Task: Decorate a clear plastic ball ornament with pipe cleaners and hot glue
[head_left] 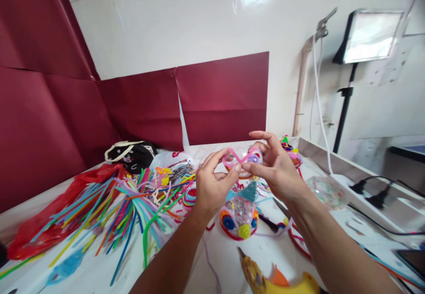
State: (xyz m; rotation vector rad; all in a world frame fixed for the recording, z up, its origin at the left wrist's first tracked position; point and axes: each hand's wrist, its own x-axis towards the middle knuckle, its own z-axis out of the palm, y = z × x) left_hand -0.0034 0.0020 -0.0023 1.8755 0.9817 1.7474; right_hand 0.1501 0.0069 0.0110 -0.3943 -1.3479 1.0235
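I see a pink pipe cleaner bent into two loops that cross in the middle, held up in the air above the white table. My left hand pinches its left loop between thumb and fingertips, and my right hand pinches the crossing and the right loop, forefinger raised above the rest. Both grips are closed on the pipe cleaner, and the fingertips of the two hands nearly meet at the crossing.

Just below the grip stands a clear dome ornament trimmed with red, blue and yellow spirals and a teal cone on top. Behind the grip, partly hidden by my right hand, I make out another colourful decorated piece. To the right of the grip lies a clear round ball with specks inside it.

Left of the grip a heap of loose pipe cleaners in many colours spreads over the table, with a red plastic bag at its far edge. Beyond that heap sits a black bag with a white handle. Nearest me, under my forearms, a yellow glue gun points toward the dome ornament.
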